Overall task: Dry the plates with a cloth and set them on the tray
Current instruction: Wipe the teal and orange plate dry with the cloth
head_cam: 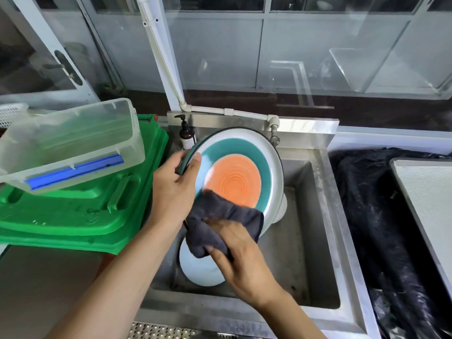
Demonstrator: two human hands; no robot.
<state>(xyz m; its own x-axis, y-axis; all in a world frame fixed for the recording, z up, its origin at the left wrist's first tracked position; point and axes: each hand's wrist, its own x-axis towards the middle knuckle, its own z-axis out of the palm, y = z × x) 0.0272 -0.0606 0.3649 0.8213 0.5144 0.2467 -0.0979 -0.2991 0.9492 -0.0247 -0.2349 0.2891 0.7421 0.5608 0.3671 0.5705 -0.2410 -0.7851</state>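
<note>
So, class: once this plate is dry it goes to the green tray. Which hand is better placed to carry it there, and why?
The left hand. It already grips the plate by its rim and is on the side of the green tray, while the right hand holds the cloth.

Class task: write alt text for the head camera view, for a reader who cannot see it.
Over a steel sink, the left hand grips the rim of a tilted plate with orange centre and teal ring, while the right hand presses a dark cloth to its lower edge. Green trays lie left.
</note>
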